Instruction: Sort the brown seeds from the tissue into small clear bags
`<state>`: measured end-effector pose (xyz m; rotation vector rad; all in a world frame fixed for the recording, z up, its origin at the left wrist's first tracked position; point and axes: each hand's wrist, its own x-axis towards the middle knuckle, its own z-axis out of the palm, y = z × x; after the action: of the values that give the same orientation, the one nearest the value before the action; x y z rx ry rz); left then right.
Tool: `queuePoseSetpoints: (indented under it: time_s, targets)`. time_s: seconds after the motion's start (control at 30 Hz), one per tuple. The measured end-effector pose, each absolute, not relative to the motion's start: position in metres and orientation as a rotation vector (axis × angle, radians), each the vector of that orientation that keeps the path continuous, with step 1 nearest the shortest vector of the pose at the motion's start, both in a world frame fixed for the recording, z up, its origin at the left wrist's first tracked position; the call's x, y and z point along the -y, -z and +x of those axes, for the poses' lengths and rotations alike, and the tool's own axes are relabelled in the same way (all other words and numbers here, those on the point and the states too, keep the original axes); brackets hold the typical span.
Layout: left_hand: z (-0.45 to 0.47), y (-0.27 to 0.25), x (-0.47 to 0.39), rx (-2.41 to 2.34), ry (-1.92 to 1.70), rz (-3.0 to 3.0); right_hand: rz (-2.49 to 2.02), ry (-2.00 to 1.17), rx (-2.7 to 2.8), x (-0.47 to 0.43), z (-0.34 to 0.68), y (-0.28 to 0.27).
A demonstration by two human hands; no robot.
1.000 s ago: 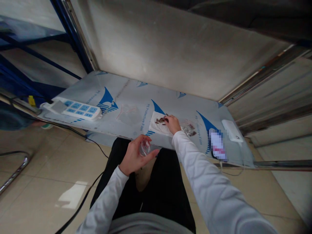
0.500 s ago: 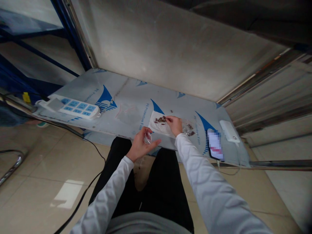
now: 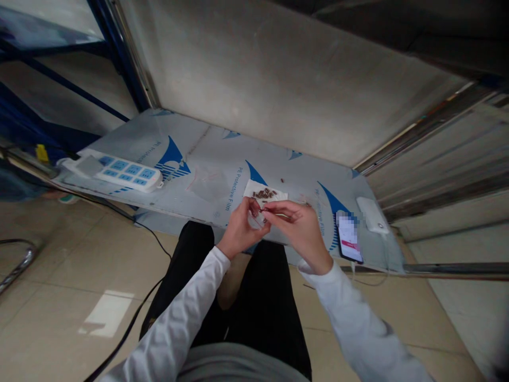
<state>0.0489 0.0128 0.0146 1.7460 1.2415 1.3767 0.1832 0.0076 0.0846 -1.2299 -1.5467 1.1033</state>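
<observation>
My left hand is curled around a small clear plastic bag, which is mostly hidden by my fingers. Right at the bag, the fingertips of my right hand pinch a small dark brown cylinder-like piece, partly covered. Just beyond both hands, a white paper sheet lies on the metal-topped table. Several similar brown pieces are heaped on it. One loose brown piece sits on the table behind the paper.
A white and blue power strip lies at the left, near a flat clear bag. To the right are a phone with a cable and a white power bank. A wall panel rises behind the table.
My right hand has moved from the brown pieces on the paper, back and to the left, to meet the left hand. The left hand has shifted slightly right and up.
</observation>
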Motion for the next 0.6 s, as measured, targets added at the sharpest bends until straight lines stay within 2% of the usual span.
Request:
queuePoseSetpoints:
  time_s: [0.3,0.6]
  targets:
    - [0.05,-0.026,-0.001,-1.222,-1.317,1.86,-1.285,-0.83,2.067,-0.004,0.177,-0.103]
    - [0.048,-0.025,0.009,-1.175,-1.389,1.796,-1.247,-0.705,2.066,0.002,0.166,-0.1]
